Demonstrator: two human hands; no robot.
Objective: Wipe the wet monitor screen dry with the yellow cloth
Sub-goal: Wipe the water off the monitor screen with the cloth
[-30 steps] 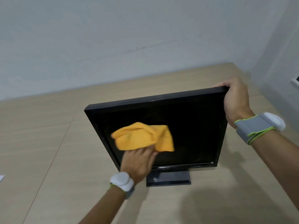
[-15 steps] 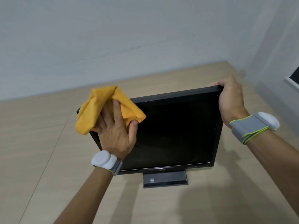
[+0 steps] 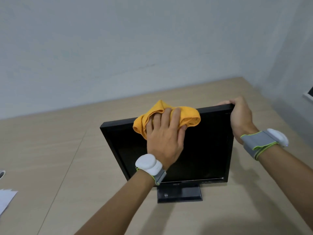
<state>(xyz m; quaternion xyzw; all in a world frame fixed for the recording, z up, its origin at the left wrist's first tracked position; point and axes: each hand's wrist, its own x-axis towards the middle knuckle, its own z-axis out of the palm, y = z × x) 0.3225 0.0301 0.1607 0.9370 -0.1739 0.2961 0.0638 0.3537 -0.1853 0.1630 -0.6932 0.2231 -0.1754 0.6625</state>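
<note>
monitor (image 3: 199, 150) glossy black; crumpled yellow cloth (image 3: 189, 118) atop

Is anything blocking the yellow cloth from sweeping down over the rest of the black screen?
Nothing visible does. The left hand presses the crumpled yellow cloth against the black monitor screen near its top edge; the right hand grips only the top right corner, clear of the glass below.
</note>
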